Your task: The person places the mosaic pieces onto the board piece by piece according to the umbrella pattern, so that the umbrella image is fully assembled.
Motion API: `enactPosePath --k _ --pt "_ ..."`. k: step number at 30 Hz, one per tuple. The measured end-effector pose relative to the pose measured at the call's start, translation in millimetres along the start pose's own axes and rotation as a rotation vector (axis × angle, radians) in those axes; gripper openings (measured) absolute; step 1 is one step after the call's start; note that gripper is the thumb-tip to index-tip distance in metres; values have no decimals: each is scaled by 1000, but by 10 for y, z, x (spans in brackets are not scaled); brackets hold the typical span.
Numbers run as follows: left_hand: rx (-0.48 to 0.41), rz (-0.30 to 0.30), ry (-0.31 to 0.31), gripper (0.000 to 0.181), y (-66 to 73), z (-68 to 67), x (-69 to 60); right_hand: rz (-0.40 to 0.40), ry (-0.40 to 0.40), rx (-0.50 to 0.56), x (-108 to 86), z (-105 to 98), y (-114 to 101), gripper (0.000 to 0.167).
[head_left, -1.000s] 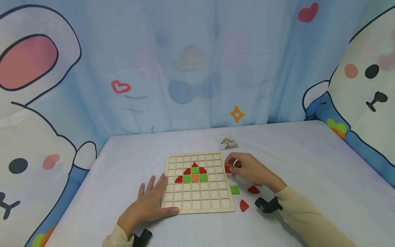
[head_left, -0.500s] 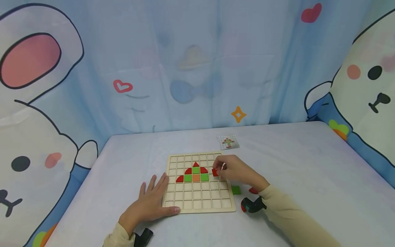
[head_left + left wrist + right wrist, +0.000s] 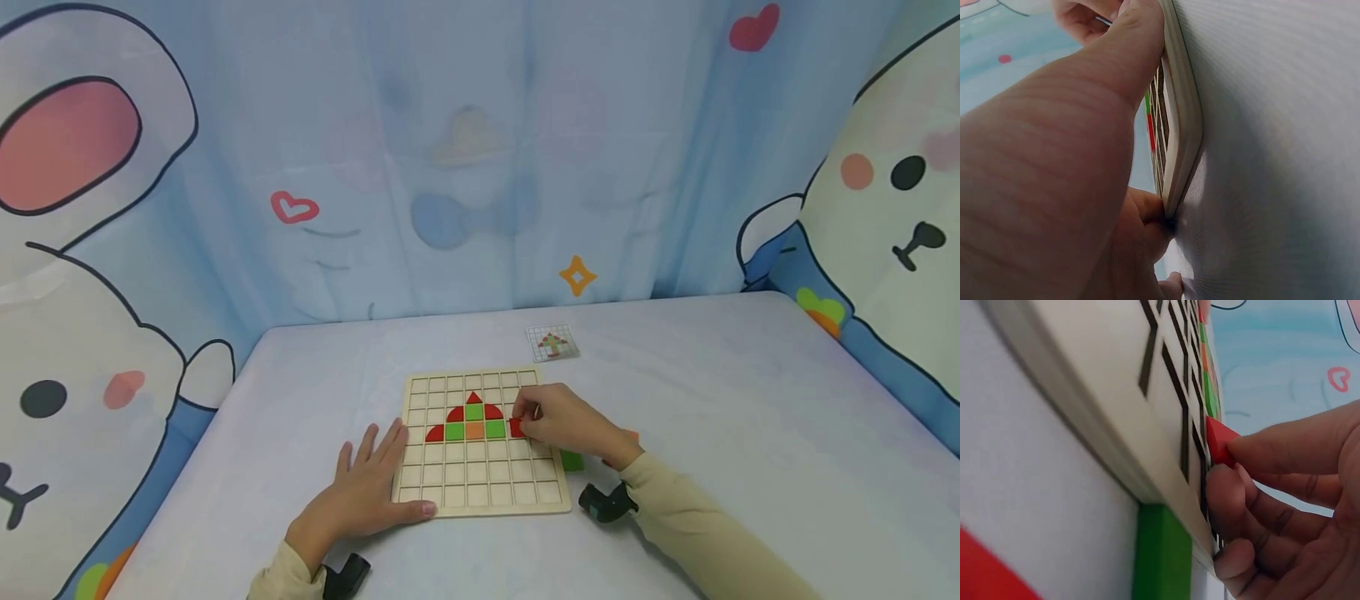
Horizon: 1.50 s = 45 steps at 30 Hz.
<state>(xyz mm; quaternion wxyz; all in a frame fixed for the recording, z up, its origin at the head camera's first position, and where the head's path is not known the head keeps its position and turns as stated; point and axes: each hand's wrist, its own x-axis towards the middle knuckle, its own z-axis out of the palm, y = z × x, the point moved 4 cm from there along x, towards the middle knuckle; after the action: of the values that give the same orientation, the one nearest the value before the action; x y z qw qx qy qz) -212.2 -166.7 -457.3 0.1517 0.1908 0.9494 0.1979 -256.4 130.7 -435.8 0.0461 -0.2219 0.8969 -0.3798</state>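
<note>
The right hand (image 3: 567, 418) partly hides the red piece (image 3: 515, 427); right of the board (image 3: 480, 497), that wrist (image 3: 625, 451) mostly covers an orange piece (image 3: 633, 435). A second red piece (image 3: 988, 575) is blurred and cut off in the right wrist view. I can't read the tiny card (image 3: 553, 342) beyond the board.

Soft, even light fills the head view, with a faint shadow below the right sleeve (image 3: 708, 517) on the table (image 3: 337, 358). The left wrist view is dimmer: the left hand (image 3: 367, 492) is shaded and soft shadow lies beside the board (image 3: 476, 475). In the right wrist view the board's nearest rim blurs; the red piece (image 3: 1217, 440) looks clearer.
</note>
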Motion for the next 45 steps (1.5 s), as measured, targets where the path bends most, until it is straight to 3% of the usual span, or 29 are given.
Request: enactPosePath --k 5,13,21,32,36,41,45 --pt "-2 5 3 123 13 -16 -2 -29 13 -13 -8 36 -30 17" --pt "7 5 3 123 38 -30 -3 -89 52 -130 -9 73 -61 16" --pt "10 4 3 123 53 -46 -4 -14 80 -103 -29 64 -63 14" --pt "4 0 -4 123 55 -13 2 6 9 -9 -158 -77 -87 10" --pt "3 -5 -2 123 36 -9 -7 -20 -17 22 -252 -170 -114 7" --pt "-3 -10 -1 124 29 -5 -16 -64 -23 -24 -370 -290 -121 7" --pt "-4 -17 0 124 27 -1 -24 -53 -39 -56 -449 -341 -81 9"
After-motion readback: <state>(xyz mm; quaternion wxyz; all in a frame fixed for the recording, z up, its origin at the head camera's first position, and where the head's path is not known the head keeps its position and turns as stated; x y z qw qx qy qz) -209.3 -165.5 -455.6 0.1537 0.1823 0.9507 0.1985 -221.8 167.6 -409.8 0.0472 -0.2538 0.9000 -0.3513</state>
